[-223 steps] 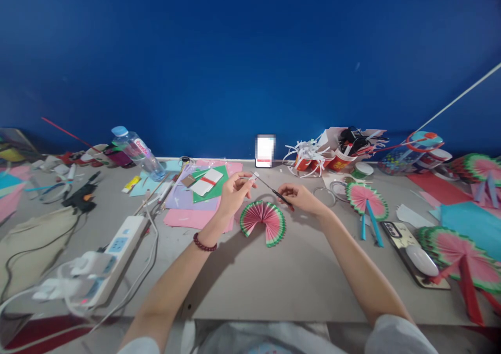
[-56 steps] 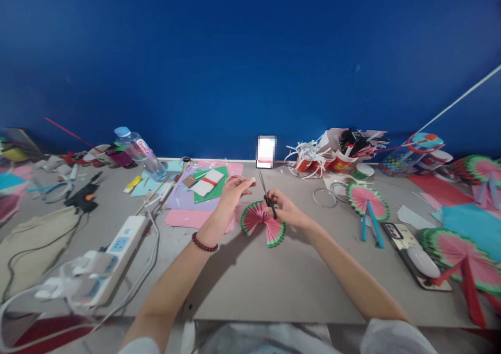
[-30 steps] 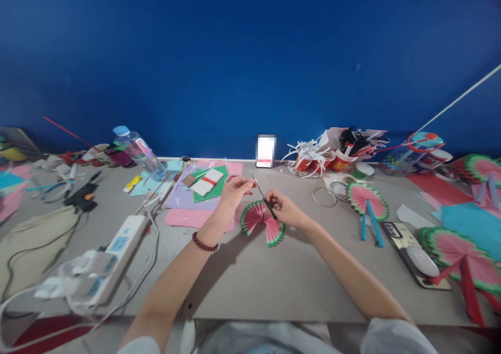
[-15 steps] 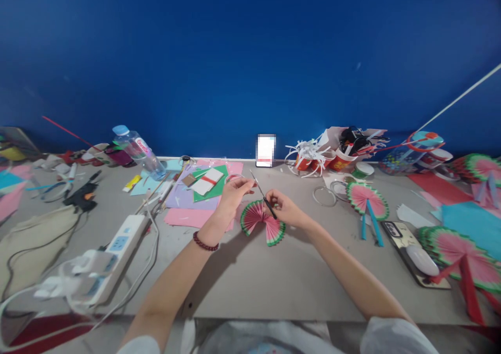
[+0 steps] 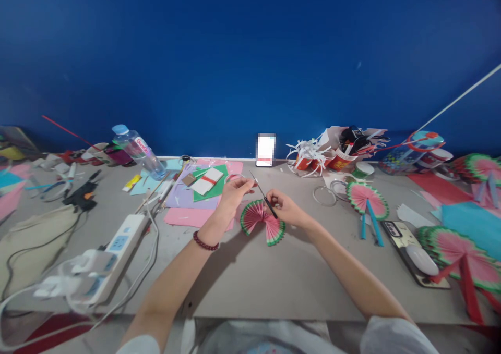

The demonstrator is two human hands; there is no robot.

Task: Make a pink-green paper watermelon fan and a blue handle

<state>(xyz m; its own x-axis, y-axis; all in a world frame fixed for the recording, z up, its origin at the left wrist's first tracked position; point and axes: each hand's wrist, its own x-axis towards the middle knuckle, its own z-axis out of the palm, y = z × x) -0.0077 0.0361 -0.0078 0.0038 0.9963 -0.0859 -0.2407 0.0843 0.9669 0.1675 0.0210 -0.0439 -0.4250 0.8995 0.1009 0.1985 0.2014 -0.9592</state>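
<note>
My left hand (image 5: 234, 193) is raised over the table with fingers pinched on a tiny pale piece I cannot make out. My right hand (image 5: 287, 209) is closed on small black-handled scissors (image 5: 264, 195), whose blades point up-left toward the left fingertips. Below both hands a pleated pink paper fan with a green rim (image 5: 263, 221) lies flat on the grey table (image 5: 274, 281). A dark red bead bracelet circles my left wrist.
Coloured paper sheets (image 5: 195, 197) and a water bottle (image 5: 136, 150) lie left of my hands; a power strip (image 5: 117, 244) with cables and a glue gun (image 5: 80, 195) sit farther left. Finished fans (image 5: 368, 200), a phone (image 5: 407, 244), cups with strips (image 5: 332, 158) are right.
The scissors swung from pointing right to pointing up-left at the left fingertips, and my right hand drew in closer over the fan. In the last second almost nothing moved.
</note>
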